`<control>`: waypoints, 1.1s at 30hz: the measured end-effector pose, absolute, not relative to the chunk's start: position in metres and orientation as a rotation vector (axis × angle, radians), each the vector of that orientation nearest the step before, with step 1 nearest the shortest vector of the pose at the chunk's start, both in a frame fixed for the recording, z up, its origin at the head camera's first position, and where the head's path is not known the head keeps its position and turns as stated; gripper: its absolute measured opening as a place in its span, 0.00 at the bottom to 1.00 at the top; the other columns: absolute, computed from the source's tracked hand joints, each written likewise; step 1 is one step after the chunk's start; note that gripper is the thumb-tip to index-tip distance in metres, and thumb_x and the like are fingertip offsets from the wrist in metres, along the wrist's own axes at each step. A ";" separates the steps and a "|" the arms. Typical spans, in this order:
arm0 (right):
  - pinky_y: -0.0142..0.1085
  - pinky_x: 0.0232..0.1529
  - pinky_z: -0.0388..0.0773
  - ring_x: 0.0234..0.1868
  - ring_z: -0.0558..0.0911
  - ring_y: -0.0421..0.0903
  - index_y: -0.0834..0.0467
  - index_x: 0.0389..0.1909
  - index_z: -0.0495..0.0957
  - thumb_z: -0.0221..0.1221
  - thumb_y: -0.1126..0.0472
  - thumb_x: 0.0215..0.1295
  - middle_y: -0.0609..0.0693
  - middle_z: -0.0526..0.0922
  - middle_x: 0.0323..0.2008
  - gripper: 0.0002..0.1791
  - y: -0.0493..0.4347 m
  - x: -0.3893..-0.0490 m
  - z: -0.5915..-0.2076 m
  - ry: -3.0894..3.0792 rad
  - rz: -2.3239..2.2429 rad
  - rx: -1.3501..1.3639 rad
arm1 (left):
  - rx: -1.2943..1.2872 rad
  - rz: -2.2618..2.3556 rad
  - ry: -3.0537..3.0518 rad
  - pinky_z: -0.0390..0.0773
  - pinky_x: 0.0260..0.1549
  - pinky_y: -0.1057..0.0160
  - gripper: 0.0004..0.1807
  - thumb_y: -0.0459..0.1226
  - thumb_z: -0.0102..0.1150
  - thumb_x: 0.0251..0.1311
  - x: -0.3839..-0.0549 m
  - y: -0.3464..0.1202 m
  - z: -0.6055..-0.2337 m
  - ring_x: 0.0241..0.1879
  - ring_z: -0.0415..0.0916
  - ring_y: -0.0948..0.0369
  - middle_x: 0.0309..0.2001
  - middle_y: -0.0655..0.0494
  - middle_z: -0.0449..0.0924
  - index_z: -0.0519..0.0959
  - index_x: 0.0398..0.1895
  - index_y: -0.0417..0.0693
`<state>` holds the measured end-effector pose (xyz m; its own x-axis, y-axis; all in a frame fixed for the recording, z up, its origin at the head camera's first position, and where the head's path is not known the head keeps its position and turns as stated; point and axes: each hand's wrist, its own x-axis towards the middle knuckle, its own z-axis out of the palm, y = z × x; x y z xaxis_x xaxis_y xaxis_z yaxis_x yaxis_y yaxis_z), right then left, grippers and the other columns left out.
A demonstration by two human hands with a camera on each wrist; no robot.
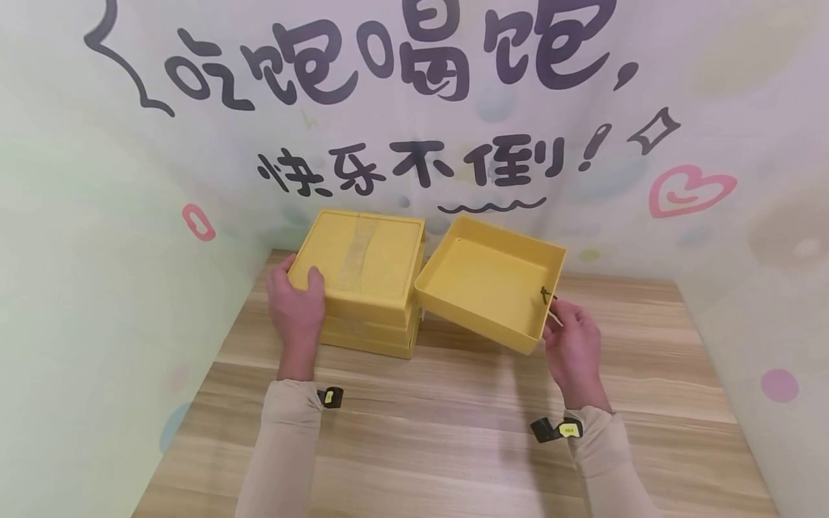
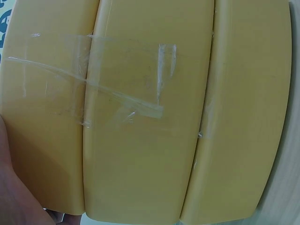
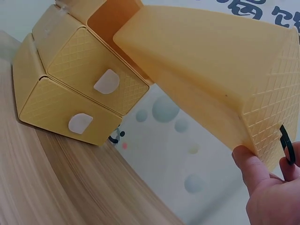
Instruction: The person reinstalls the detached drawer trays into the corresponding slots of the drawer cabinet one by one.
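Note:
A yellow three-tier drawer unit (image 1: 388,270) stands toward the back left of the table, with clear tape (image 1: 358,252) across its top. My left hand (image 1: 298,306) grips its upper left corner, thumb on top and fingers around the side. To the right, a yellow drawer (image 1: 495,277) tilts in the air, its inner end close to the top tier's opening (image 3: 105,21). At its front, my right hand (image 1: 575,352) holds this drawer near a black twisted tie (image 3: 287,144), thumb at the lower edge. The drawer's inside is bare.
Two lower drawers (image 3: 80,123) stay in the unit, with pale half-round patches on their quilted fronts. The wood-grain table (image 1: 414,432) meets a printed backdrop (image 1: 401,122) behind and at both sides. Each wrist carries a black camera strap (image 1: 557,429).

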<state>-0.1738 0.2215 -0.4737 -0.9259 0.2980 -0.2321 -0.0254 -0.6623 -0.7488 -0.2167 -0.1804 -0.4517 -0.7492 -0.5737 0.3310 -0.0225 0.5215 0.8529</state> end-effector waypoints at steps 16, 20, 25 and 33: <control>0.33 0.40 0.87 0.38 0.89 0.46 0.61 0.35 0.75 0.54 0.67 0.75 0.51 0.85 0.39 0.06 0.213 -0.174 -0.477 -1.229 2.641 -0.566 | 0.486 -1.212 -2.174 0.73 0.52 0.46 0.28 0.46 0.57 0.63 -0.215 -0.181 -0.451 0.55 0.73 0.44 0.59 0.40 0.74 0.74 0.64 0.43; 0.32 0.41 0.87 0.37 0.89 0.45 0.60 0.35 0.76 0.53 0.67 0.75 0.50 0.85 0.39 0.07 0.212 -0.174 -0.478 -1.248 2.657 -0.544 | 0.485 -1.201 -2.173 0.73 0.52 0.46 0.28 0.46 0.57 0.63 -0.216 -0.181 -0.452 0.54 0.73 0.44 0.59 0.40 0.74 0.74 0.64 0.43; 0.32 0.42 0.86 0.38 0.88 0.44 0.59 0.35 0.77 0.53 0.66 0.76 0.49 0.85 0.40 0.08 0.212 -0.174 -0.478 -1.281 2.659 -0.552 | 0.492 -1.208 -2.180 0.73 0.52 0.46 0.28 0.47 0.57 0.63 -0.215 -0.180 -0.451 0.55 0.74 0.44 0.59 0.41 0.75 0.74 0.64 0.43; 0.31 0.39 0.85 0.36 0.87 0.43 0.58 0.34 0.76 0.53 0.66 0.76 0.48 0.85 0.37 0.08 0.206 -0.175 -0.479 -1.323 2.679 -0.565 | 0.495 -1.222 -2.189 0.74 0.52 0.46 0.29 0.48 0.57 0.63 -0.214 -0.180 -0.450 0.54 0.74 0.44 0.59 0.41 0.75 0.74 0.65 0.45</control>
